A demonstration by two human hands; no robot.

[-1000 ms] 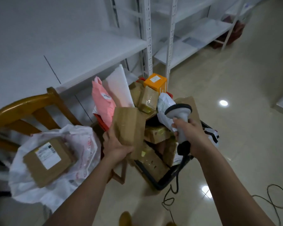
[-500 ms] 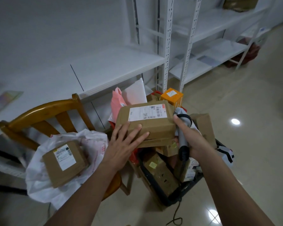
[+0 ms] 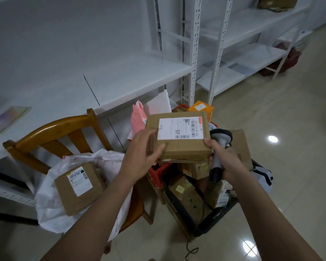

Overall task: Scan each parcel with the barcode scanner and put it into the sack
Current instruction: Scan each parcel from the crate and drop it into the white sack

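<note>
Item 1: cardboard parcel [image 3: 179, 140], label face up, being held level just above the black basket [image 3: 215, 217], the landmark for this listing. A white shipping label is lying across its top with barcodes showing.

Item 2: left hand [image 3: 141, 157], gripping the parcel's left end, fingers curling over the top edge and thumb side underneath.

Item 3: right hand [image 3: 228, 162], wrapping around the handle of the barcode scanner [image 3: 219, 147] while its thumb is pressing against the parcel's right lower corner. The scanner head is sitting just beside the parcel's right end, above the basket; a dark cable is trailing down to the floor in front of the basket.

Item 4: black basket, sitting on the tiled floor, holding a heap of brown cartons, an orange box [image 3: 200, 108] and a pink mailer [image 3: 138, 117] at its far side.

Item 5: white sack [image 3: 51, 208], lying open on the wooden chair [image 3: 51, 132] left of the basket, with a labelled box [image 3: 79, 187] resting inside it.

Item 6: white shelving [image 3: 194, 53], standing behind the basket.
</note>
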